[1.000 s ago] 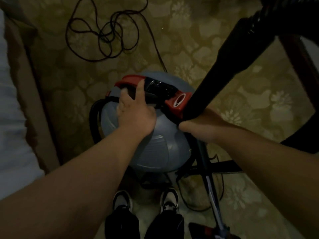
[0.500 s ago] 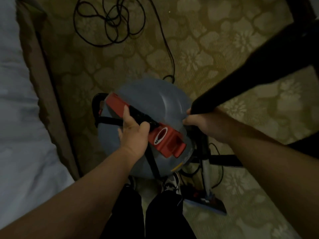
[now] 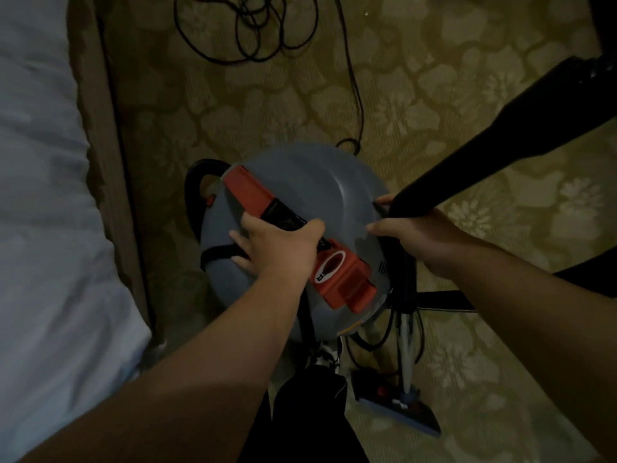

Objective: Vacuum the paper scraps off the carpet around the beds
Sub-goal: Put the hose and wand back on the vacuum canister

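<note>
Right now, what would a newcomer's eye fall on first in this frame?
The grey canister vacuum stands at the centre of the carpet. The left hand grips its red carry handle, and the right hand holds the black hose at the vacuum's right side. A tangled black cord lies on the floor at the top, and a white bed fills the left edge.

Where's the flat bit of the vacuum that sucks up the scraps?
Find the round grey vacuum canister in the middle, over the flowery olive carpet. Just right of it a thin silver tube runs down the picture, ending in the dark floor nozzle: the only flat, wedge-shaped piece.
</note>
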{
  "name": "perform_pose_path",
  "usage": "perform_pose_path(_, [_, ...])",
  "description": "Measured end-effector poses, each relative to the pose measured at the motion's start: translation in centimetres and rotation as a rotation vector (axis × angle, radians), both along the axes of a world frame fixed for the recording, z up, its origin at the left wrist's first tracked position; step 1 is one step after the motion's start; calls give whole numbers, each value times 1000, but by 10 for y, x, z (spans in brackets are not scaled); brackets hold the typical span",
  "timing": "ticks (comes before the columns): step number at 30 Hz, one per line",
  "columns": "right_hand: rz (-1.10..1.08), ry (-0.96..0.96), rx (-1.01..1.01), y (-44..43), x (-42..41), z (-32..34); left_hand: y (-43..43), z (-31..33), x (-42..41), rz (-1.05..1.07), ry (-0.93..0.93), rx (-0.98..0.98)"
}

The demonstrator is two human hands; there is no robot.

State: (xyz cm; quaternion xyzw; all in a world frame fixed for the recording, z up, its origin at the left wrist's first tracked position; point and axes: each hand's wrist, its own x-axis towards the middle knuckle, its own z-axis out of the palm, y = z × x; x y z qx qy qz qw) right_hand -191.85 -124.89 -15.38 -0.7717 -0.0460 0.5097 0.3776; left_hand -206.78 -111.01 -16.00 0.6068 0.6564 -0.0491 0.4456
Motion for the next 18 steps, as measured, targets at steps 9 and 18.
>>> perform_pose_path(9, [-102,-51,-14,19,-21,-9,61,0,59,-345,-91,44])
perform_pose_path(18, [-208,-163,-116,26,-17,-14,33,0,21,-299,82,-3])
